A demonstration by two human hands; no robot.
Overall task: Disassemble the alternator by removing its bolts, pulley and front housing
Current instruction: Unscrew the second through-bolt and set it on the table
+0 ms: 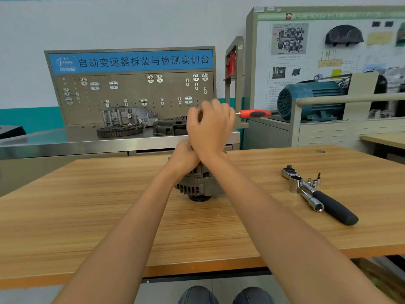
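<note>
The grey alternator (198,186) stands on the wooden table (109,216), its dark pulley end facing down toward me. My left hand (183,155) grips its upper part with curled fingers. My right hand (210,126) is above it, fingers curled round the head end of a ratchet whose red-and-black handle (254,113) sticks out to the right. My hands hide the ratchet's head, the top of the alternator and its bolts.
To the right on the table lie a black-handled ratchet (328,205), chrome sockets (294,183) and small bits (315,179). Behind is a steel bench (65,139) with a pegboard, a ring gear (119,130) and housings. A blue motor (311,99) stands at the right.
</note>
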